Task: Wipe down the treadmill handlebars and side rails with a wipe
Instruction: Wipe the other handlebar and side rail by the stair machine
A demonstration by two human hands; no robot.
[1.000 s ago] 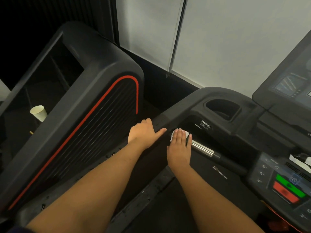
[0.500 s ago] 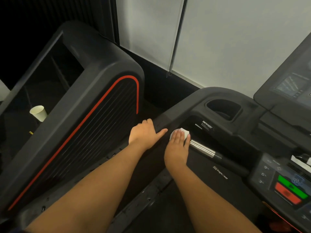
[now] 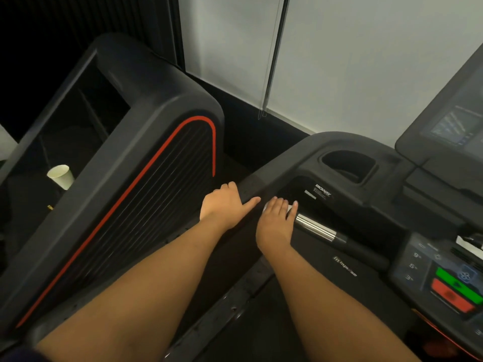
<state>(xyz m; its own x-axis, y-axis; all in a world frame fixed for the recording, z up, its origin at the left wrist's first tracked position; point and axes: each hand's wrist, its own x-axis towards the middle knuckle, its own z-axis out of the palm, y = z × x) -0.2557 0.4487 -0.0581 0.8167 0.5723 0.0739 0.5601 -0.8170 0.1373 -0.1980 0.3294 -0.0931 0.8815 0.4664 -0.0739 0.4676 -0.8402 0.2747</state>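
Wipe (image 3: 289,209): a white, crumpled sheet is pressed onto the left end of the handlebar, under the right hand; only small bits are seen at the fingertips and between two fingers.
Right hand (image 3: 274,227): it is laid palm down on the wipe, fingers nearly straight and close together, the outermost one spread a little; the thumb is hidden.
Handlebar (image 3: 315,229): a round bar is shown, with a shiny metal sleeve just beside the hand and a matte black grip beyond it running to the console; its left end is covered by hand and wipe.
Left hand (image 3: 222,208): the side rail is gripped, with fingers bent over its far edge and out of sight, and the thumb stretched along the top towards the right hand; the two hands are near but apart.
Side rail (image 3: 269,178): a broad, smooth black plastic arm is seen sloping down from the console corner.
Cup holder (image 3: 347,163): a deep rounded recess is moulded into the console top.
Buttons: a green pad (image 3: 457,284) and a red pad (image 3: 448,297) are set side by side; the small print around them is blurred.
Screen (image 3: 454,126): it is cut off at the right edge.
Neighbouring machine (image 3: 156,163): a ribbed black panel is edged by a red stripe.
Paper cup (image 3: 61,176): a white cup is seen tilted in the dark opening.
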